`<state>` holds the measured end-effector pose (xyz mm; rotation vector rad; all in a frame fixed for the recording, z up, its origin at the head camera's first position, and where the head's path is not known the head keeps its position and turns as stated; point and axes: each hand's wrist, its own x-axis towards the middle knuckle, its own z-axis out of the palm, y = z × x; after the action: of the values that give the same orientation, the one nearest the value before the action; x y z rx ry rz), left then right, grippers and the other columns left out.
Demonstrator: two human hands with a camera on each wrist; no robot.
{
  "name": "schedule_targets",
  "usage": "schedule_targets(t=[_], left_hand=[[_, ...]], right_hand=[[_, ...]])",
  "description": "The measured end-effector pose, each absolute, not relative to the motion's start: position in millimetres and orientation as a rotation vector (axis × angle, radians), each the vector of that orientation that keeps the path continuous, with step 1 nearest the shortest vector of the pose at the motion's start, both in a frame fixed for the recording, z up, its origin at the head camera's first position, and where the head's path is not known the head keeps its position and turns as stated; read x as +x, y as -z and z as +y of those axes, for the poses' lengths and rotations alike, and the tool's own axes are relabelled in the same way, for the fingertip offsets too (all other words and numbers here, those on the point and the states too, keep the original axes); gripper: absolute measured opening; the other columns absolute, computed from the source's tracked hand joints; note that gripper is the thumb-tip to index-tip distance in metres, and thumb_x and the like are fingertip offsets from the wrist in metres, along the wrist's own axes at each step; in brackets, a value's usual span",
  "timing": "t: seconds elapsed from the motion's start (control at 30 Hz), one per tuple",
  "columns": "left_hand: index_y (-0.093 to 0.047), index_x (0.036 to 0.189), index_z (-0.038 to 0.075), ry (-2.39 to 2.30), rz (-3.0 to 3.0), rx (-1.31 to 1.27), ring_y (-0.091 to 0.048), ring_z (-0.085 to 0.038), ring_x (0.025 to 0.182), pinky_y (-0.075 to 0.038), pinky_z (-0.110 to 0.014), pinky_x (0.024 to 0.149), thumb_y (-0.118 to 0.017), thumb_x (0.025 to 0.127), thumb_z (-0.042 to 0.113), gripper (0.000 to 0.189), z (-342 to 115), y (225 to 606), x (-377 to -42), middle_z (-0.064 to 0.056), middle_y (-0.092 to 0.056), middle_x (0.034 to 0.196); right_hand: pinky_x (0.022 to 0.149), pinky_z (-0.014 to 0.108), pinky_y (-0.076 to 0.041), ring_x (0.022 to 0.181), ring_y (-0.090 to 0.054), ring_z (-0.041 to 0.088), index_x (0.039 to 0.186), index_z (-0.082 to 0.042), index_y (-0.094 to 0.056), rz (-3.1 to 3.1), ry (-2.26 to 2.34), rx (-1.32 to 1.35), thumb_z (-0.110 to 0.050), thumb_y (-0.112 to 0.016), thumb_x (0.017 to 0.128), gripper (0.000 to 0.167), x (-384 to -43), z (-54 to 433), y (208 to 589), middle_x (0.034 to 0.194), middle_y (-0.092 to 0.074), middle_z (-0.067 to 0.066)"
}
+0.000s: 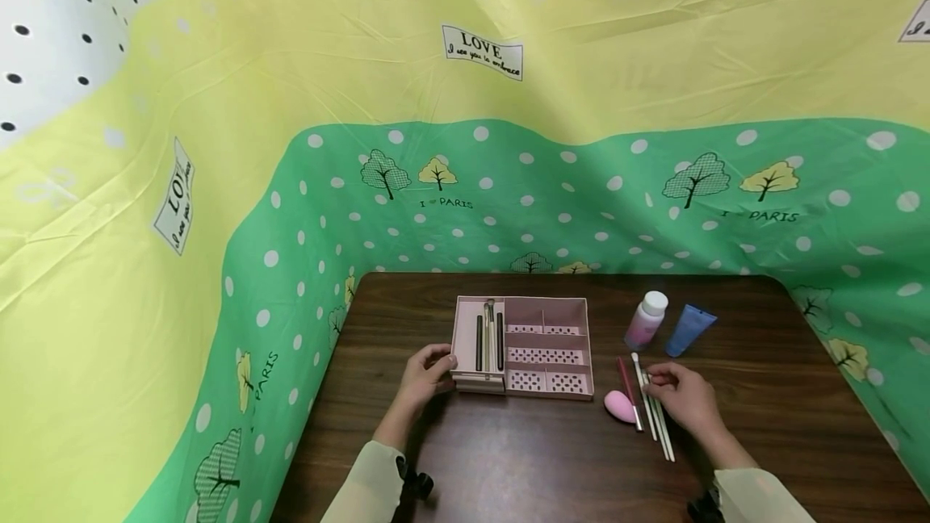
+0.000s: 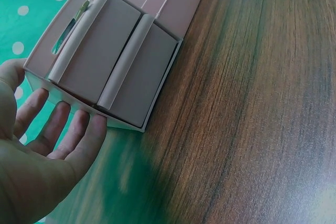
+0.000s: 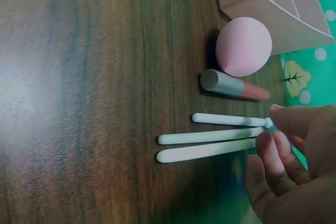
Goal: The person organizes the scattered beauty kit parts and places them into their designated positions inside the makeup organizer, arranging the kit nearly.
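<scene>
A pink organizer (image 1: 550,335) has a left tray with several slim brushes and pens (image 1: 490,341) and divided compartments on its right. My left hand (image 1: 424,378) touches the organizer's left side, its fingertips (image 2: 63,107) against the outer wall beside two stacked drawers (image 2: 118,56). At the right, my right hand (image 1: 686,400) is over the upper ends of white-handled brushes (image 3: 210,139) lying on the table. Thumb and fingertips meet the ends of those brushes; whether they pinch one is hidden. A red brush (image 1: 628,384) and a pink makeup sponge (image 1: 619,407) lie to its left.
A white-capped bottle (image 1: 646,321) stands behind the brushes, with a blue tube (image 1: 689,331) beside it. The dark wooden table (image 1: 523,458) is bordered by a green and yellow curtain (image 1: 552,208) at the back and sides.
</scene>
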<state>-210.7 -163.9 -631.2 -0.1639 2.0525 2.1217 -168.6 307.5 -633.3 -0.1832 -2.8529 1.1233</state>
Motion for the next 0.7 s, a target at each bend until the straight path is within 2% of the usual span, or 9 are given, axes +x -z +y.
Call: schedule_targets(t=[0.47, 0.7], left_hand=[[-0.064, 0.129, -0.002, -2.124, 2.037, -0.165, -0.067, -0.015, 0.094, -0.062, -0.049, 0.084, -0.073, 0.096, 0.020, 0.041, -164.9, 632.0, -212.7, -0.011, -0.065, 0.114], [-0.064, 0.129, -0.001, -2.129, 2.022, -0.179, -0.067, -0.015, 0.094, -0.063, -0.044, 0.081, -0.074, 0.095, 0.019, 0.040, -165.0, 631.8, -212.4, -0.009, -0.065, 0.112]], right_hand=[[0.063, 0.027, -0.048, 0.072, -0.064, 0.009, 0.106, 0.001, -0.073, -2.885, -1.064, -0.174, -0.013, -0.083, 0.085, 0.028, -165.3, 315.0, 638.3, 0.089, -0.075, 0.010], [0.067, 0.035, -0.051, 0.075, -0.067, 0.018, 0.103, 0.002, -0.073, -2.911, -1.021, -0.174, -0.013, -0.082, 0.083, 0.026, -163.1, 317.2, 637.8, 0.087, -0.075, 0.011]])
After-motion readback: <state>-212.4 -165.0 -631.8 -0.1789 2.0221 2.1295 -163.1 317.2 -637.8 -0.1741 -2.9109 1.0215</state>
